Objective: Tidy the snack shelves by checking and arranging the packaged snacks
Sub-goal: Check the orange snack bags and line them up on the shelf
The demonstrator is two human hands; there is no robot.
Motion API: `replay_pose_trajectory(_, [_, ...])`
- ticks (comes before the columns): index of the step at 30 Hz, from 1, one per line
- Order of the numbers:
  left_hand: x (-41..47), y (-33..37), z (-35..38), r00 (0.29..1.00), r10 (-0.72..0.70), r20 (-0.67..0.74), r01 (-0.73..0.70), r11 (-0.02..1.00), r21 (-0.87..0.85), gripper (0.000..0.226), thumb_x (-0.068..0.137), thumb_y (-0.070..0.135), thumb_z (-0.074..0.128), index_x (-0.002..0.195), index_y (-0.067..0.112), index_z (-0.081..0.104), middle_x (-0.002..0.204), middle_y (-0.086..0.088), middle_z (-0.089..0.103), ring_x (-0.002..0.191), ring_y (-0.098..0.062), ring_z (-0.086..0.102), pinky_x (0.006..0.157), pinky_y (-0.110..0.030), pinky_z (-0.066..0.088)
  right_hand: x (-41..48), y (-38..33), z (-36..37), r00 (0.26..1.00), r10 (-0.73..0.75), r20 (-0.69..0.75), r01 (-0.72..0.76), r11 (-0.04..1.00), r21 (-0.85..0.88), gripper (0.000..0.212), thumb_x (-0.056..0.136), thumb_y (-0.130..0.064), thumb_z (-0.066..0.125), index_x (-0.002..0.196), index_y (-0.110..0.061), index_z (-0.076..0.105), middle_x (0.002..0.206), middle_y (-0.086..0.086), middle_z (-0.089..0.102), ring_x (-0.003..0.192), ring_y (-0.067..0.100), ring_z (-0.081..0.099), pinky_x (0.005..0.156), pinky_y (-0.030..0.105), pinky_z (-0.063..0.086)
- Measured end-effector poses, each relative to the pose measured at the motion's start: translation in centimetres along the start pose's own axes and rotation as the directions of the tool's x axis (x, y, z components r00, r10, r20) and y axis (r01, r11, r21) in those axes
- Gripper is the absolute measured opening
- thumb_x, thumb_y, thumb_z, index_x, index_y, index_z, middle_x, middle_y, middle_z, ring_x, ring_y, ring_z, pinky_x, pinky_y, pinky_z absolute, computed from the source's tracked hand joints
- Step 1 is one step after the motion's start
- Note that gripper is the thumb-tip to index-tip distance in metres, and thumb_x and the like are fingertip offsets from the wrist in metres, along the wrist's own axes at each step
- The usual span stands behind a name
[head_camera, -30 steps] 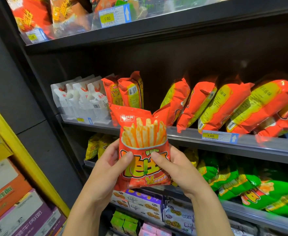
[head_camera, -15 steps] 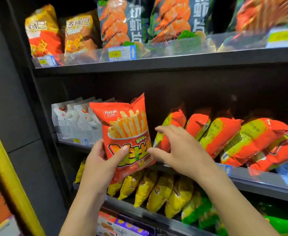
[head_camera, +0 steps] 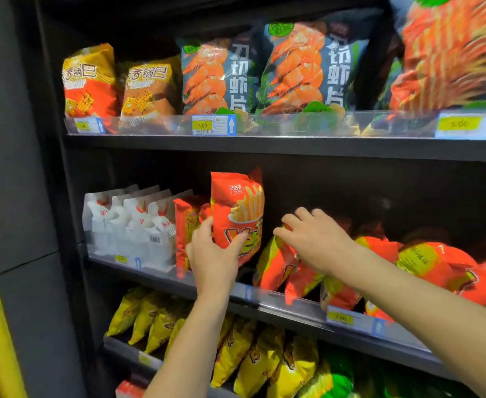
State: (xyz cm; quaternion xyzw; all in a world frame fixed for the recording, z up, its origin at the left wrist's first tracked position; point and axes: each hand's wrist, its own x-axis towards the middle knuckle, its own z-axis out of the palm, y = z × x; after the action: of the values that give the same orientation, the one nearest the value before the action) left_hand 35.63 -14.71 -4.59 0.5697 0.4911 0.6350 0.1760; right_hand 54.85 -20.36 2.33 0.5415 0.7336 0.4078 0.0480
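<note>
Middle shelf [head_camera: 293, 310], read from its 9 o'clock end. A row of white packets [head_camera: 127, 228] stands upright at the far end, with a red packet [head_camera: 185, 225] just beside them at their 3 o'clock. Next comes your left hand [head_camera: 213, 255], reaching up from 6 o'clock; its thumb and fingers are curled round the lower edge of the red fries bag [head_camera: 237, 214], which you hold upright and facing you above the shelf's front rail, touching the red packet at its 9 o'clock. Your right hand [head_camera: 315, 239] lies at 3 o'clock of the fries bag, apart from it, palm down, fingers bent onto the top edge of a leaning red-and-yellow bag [head_camera: 276, 264]; whether it pinches that edge or only presses it cannot be told. More bags of the same kind [head_camera: 425, 262] lean on towards 3 o'clock, blurred at the far end. A yellow price tag [head_camera: 340, 318] sits on the rail under your right forearm. Prawn-cracker bags [head_camera: 219, 79] stand on the shelf at 12 o'clock; yellow bags [head_camera: 237, 357] lean on the shelf at 6 o'clock.
</note>
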Motion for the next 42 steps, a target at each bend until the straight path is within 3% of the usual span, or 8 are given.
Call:
replay_pose_trajectory(2, [-0.3, 0.4, 0.9, 1.000, -0.027, -0.003, 0.027, 0.999, 0.036, 0.070, 0.085, 0.045, 0.084, 0.145, 0.026, 0.054, 0.130, 0.008, 0.057, 0.125, -0.018, 0.048, 0.099, -0.032, 0.043, 0.1, 0.1, 0.2, 1.000, -0.019, 0.010, 0.019, 1.000, -0.006, 0.062, 0.092, -0.025, 0.072, 0.148, -0.022, 0.045, 0.141, 0.009, 0.051, 0.124, 0.032, 0.050, 0.090, 0.044, 0.047])
replay_pose_trajectory(5, [-0.6, 0.0, 2.2, 0.999, -0.050, -0.008, 0.051, 0.995, 0.082, 0.075, 0.085, 0.043, 0.085, 0.149, 0.024, 0.050, 0.139, 0.001, 0.053, 0.133, -0.024, 0.047, 0.107, -0.040, 0.046, 0.0, 0.4, 0.4, 1.000, -0.020, -0.010, 0.020, 1.000, -0.002, 0.056, 0.086, -0.022, 0.077, 0.138, -0.022, 0.055, 0.129, 0.007, 0.058, 0.114, 0.031, 0.055, 0.081, 0.042, 0.048])
replay_pose_trajectory(9, [-1.0, -1.0, 3.9, 0.995, -0.101, -0.005, 0.101, 0.987, 0.124, 0.080, 0.086, 0.043, 0.085, 0.153, 0.025, 0.045, 0.140, -0.001, 0.048, 0.135, -0.024, 0.045, 0.110, -0.048, 0.048, -0.5, 1.3, 0.4, 0.996, 0.005, -0.084, -0.004, 1.000, 0.017, 0.063, 0.055, -0.015, 0.096, 0.113, -0.018, 0.072, 0.099, 0.008, 0.067, 0.085, 0.031, 0.062, 0.058, 0.040, 0.048])
replay_pose_trajectory(19, [-0.1, -1.0, 5.4, 0.988, -0.152, 0.039, 0.140, 0.967, 0.214, 0.075, 0.088, 0.051, 0.080, 0.146, 0.021, 0.044, 0.136, -0.006, 0.050, 0.128, -0.026, 0.051, 0.090, -0.034, 0.045, -1.2, 1.7, 0.9, 0.984, 0.006, -0.176, 0.007, 0.997, 0.071, 0.061, 0.065, -0.014, 0.096, 0.120, -0.018, 0.071, 0.112, 0.011, 0.070, 0.096, 0.032, 0.065, 0.065, 0.042, 0.055])
replay_pose_trajectory(29, [-0.9, -2.8, 5.0, 0.977, -0.190, 0.099, 0.152, 0.940, 0.304, 0.078, 0.088, 0.051, 0.080, 0.143, 0.013, 0.040, 0.140, -0.008, 0.050, 0.132, -0.027, 0.051, 0.103, -0.039, 0.049, -1.1, 1.9, 0.8, 0.972, 0.016, -0.234, 0.008, 0.995, 0.101, 0.062, 0.066, -0.011, 0.095, 0.122, -0.018, 0.071, 0.115, 0.013, 0.069, 0.100, 0.033, 0.065, 0.067, 0.043, 0.056])
replay_pose_trajectory(34, [-2.9, -1.3, 3.4, 0.998, 0.049, 0.027, -0.052, 0.988, 0.148, 0.064, 0.095, 0.051, 0.070, 0.144, 0.017, 0.046, 0.136, 0.001, 0.049, 0.126, -0.014, 0.044, 0.108, -0.035, 0.044, -1.7, 2.2, -0.1, 0.962, 0.025, -0.272, -0.001, 0.996, 0.090, 0.056, 0.074, -0.007, 0.088, 0.126, -0.015, 0.069, 0.118, 0.016, 0.068, 0.103, 0.037, 0.065, 0.069, 0.047, 0.057])
replay_pose_trajectory(38, [-4.5, 1.0, 3.1, 0.942, 0.247, 0.227, -0.270, 0.960, 0.076, 0.080, 0.089, 0.062, 0.072, 0.153, 0.026, 0.040, 0.146, 0.010, 0.045, 0.133, -0.005, 0.036, 0.112, -0.028, 0.036, -2.3, 2.5, -1.1, 0.946, 0.037, -0.323, -0.014, 0.997, 0.075, 0.054, 0.072, -0.008, 0.089, 0.122, -0.014, 0.070, 0.116, 0.017, 0.069, 0.100, 0.039, 0.065, 0.067, 0.045, 0.053])
replay_pose_trajectory(42, [-5.2, 2.3, 3.4, 0.892, 0.254, 0.375, -0.322, 0.938, 0.131, 0.103, 0.080, 0.065, 0.080, 0.160, 0.035, 0.022, 0.161, 0.012, 0.034, 0.149, -0.010, 0.028, 0.122, -0.036, 0.031, -3.5, 2.2, -2.6, 0.932, 0.056, -0.358, -0.016, 0.994, 0.112, 0.055, 0.073, -0.014, 0.091, 0.124, -0.015, 0.071, 0.119, 0.017, 0.070, 0.101, 0.040, 0.066, 0.068, 0.045, 0.053])
